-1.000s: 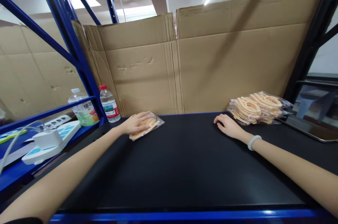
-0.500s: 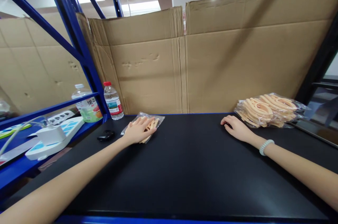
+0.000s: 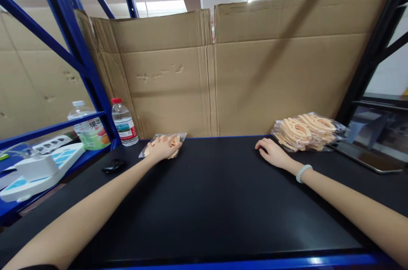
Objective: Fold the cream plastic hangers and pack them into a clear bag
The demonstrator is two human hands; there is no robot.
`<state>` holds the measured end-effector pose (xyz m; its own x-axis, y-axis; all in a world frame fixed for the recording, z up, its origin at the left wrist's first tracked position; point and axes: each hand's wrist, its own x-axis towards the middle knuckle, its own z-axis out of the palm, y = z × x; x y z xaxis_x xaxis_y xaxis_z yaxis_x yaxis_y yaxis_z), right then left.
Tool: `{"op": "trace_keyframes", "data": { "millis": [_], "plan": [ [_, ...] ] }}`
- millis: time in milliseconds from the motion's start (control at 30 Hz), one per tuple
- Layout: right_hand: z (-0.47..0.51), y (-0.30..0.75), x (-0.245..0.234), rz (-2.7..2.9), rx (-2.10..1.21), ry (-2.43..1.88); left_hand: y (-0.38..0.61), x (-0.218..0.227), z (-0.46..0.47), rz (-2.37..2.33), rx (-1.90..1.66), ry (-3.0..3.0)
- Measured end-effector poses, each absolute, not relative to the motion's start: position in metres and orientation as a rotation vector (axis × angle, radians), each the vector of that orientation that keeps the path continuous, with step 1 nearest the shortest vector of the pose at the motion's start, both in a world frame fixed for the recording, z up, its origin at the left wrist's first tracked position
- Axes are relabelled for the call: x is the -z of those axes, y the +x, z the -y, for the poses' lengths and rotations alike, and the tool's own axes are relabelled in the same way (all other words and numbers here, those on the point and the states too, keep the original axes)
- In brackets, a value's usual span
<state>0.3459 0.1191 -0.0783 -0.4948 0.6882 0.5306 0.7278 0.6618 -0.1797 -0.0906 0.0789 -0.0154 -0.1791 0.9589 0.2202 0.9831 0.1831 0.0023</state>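
Observation:
My left hand (image 3: 162, 148) lies palm down, fingers spread, on a clear plastic bag (image 3: 182, 136) of flat, beige, wood-like pieces at the back left of the black tabletop (image 3: 204, 202). It covers much of the bag without wrapping round it. My right hand (image 3: 270, 152) rests on the tabletop with fingers loosely bent and nothing visible in them; a pale beaded bracelet is on that wrist. Just right of it is a pile of clear bags (image 3: 306, 132) holding similar beige pieces with curved cut-outs. The hand looks close to the pile but not on it.
A water bottle with a red cap (image 3: 124, 123) stands at the back left, near a small black object (image 3: 114, 166). Beyond the blue rack post are a larger bottle (image 3: 91, 130) and a white power strip (image 3: 60, 168). Cardboard (image 3: 172, 74) walls the back. A dark flat device (image 3: 366, 156) lies at right.
The view has turned slightly to the right. My left hand and the bag under it have slid a little farther back, toward the cardboard. My right hand stays in about the same place.

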Motion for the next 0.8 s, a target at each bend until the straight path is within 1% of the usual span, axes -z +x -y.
{"op": "trace_keyframes", "data": {
  "millis": [133,233,333,433,500,567,700,800],
  "plan": [
    [-0.117,0.344,0.074,2.291,0.103,-1.111,-0.087,0.010,-0.082,2.262,0.255,-1.888],
    [-0.115,0.343,0.071,2.279,0.120,-1.123,-0.078,0.003,-0.078,2.198,0.370,-1.823],
    [-0.112,0.342,0.069,2.258,0.144,-1.117,-0.059,-0.005,-0.071,2.015,0.510,-1.809],
    [-0.109,0.340,0.061,2.223,0.180,-1.104,-0.025,-0.009,-0.062,1.765,0.614,-2.006],
    [-0.108,0.342,0.050,2.174,0.215,-1.116,0.007,-0.010,-0.058,1.637,0.710,-2.266],
    [-0.109,0.350,0.034,2.091,0.259,-1.160,0.044,-0.009,-0.057,1.667,0.848,-2.592],
    [-0.116,0.391,-0.009,1.851,0.339,-1.340,0.128,-0.006,-0.075,1.646,0.940,-2.872],
    [-0.123,0.438,-0.039,1.656,0.332,-1.533,0.196,-0.007,-0.100,1.706,1.072,-3.033]
  ]
}}
